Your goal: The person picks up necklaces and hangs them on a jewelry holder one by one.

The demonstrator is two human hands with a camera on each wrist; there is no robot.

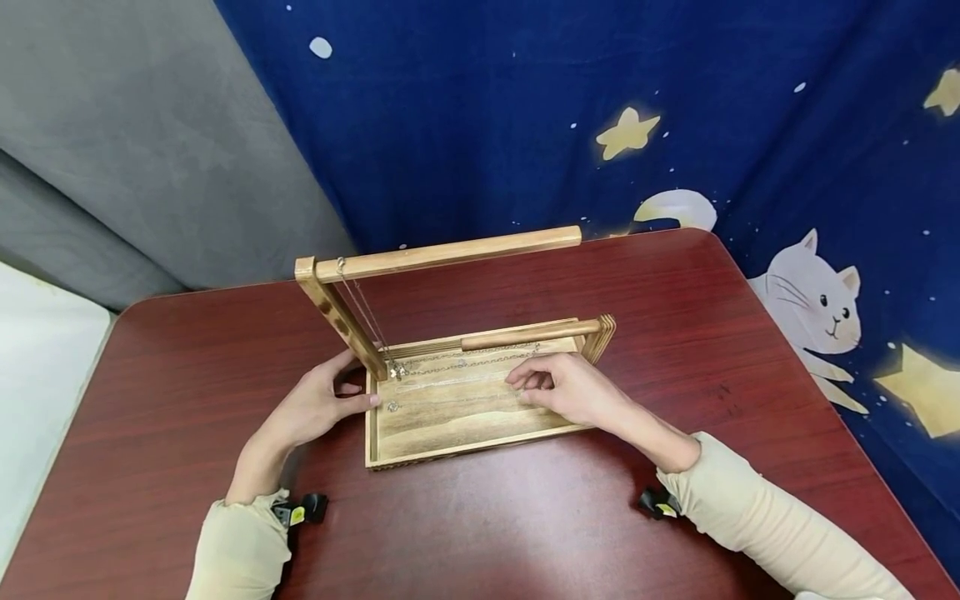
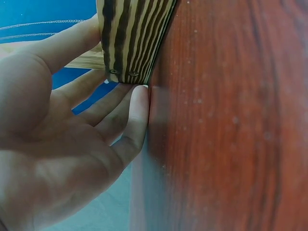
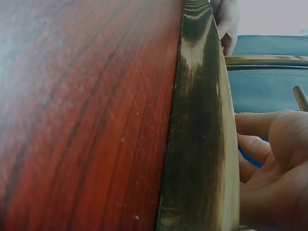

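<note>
A wooden jewelry stand (image 1: 442,435) has a shallow tray base, an upright post (image 1: 341,321) and a top bar (image 1: 450,252). My left hand (image 1: 311,404) grips the tray's left end, thumb on the rim; the left wrist view shows the fingers (image 2: 137,108) around its striped end. Over the tray's right part, my right hand (image 1: 566,387) pinches the end of a thin necklace (image 1: 457,400), which runs left across the tray to a small pendant (image 1: 393,406). Other chains (image 1: 480,362) lie behind it. One necklace (image 1: 363,308) hangs from the top bar near the post.
A shorter wooden bar (image 1: 517,335) crosses the tray's back right, joined to a short post (image 1: 600,333). The stand sits on a dark red table (image 1: 480,517). A blue curtain (image 1: 487,125) with stars and a cat hangs behind, with a grey one (image 1: 165,125) on the left.
</note>
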